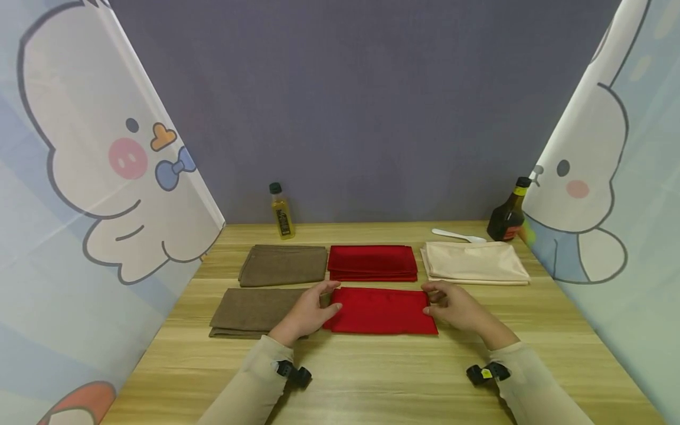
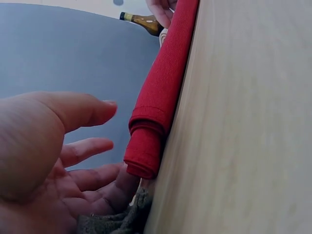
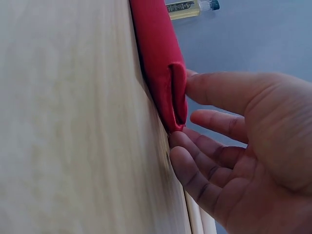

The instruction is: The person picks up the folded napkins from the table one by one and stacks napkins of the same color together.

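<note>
A bright red folded cloth (image 1: 383, 311) lies flat at the front middle of the table, its layers showing at both ends. Beside its left end is my left hand (image 1: 310, 310), thumb apart from the fingers; in the left wrist view the thumb (image 2: 85, 109) stands off the cloth and the lower fingertips reach its end. My right hand (image 1: 454, 304) is at the other end. In the right wrist view its thumb (image 3: 219, 90) touches the cloth's side, and loosely bent fingers rest along the end. Under the left hand's side lies a folded brown cloth (image 1: 255, 310).
Behind lie another brown cloth (image 1: 284, 265), a darker red cloth (image 1: 372, 262) and a cream cloth (image 1: 475, 262), all folded. A white spoon (image 1: 458, 235), a dark sauce bottle (image 1: 507, 215) and a small oil bottle (image 1: 282, 212) are along the back, before a grey wall (image 1: 372, 112).
</note>
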A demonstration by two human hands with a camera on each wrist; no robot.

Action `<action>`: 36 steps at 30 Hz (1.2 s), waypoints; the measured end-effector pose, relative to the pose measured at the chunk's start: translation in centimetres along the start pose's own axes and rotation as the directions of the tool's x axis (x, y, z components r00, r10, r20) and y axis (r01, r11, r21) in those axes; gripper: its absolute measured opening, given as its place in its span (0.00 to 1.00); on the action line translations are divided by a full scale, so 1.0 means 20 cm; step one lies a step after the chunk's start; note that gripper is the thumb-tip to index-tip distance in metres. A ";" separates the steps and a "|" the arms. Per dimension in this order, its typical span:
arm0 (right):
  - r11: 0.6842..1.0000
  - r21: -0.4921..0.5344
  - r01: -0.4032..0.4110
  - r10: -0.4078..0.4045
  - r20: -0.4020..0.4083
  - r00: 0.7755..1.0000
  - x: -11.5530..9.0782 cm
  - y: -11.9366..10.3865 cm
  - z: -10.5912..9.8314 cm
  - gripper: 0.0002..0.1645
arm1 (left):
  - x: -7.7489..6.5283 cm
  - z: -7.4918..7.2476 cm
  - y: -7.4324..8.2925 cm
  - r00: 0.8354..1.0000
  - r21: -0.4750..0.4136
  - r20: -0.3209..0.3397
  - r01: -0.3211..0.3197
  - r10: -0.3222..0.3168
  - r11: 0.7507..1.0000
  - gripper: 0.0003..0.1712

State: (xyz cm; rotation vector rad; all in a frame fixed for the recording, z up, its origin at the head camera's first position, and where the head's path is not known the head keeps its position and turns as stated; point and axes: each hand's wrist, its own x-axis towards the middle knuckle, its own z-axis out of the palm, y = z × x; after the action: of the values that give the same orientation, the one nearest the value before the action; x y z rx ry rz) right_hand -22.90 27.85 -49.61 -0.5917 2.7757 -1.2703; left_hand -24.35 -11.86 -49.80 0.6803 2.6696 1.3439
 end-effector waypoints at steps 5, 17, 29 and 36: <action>1.000 -0.017 -0.012 0.012 0.011 1.000 0.00 0.00 0.01 0.35 | 0.00 0.01 0.00 0.999 0.064 0.037 -0.011 0.009 0.998 0.33; 1.000 0.005 0.010 -0.010 0.031 0.999 -0.01 0.00 0.01 0.38 | -0.01 0.02 0.02 0.997 0.160 0.056 -0.053 0.045 0.986 0.29; 0.989 -0.114 0.093 -0.087 0.061 0.994 -0.01 -0.02 0.01 0.27 | -0.01 0.03 0.02 0.997 0.193 0.062 -0.057 0.046 0.979 0.29; 0.991 -0.116 0.073 -0.065 0.071 0.995 -0.01 -0.03 0.02 0.21 | 0.00 0.04 0.01 0.997 0.181 0.062 -0.058 0.047 0.982 0.26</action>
State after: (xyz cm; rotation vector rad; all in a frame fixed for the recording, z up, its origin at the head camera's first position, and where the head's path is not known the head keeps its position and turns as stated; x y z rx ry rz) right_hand -22.42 27.31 -49.49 -0.7296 2.8135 -1.0808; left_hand -24.00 -11.25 -50.05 0.8005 2.7703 1.0807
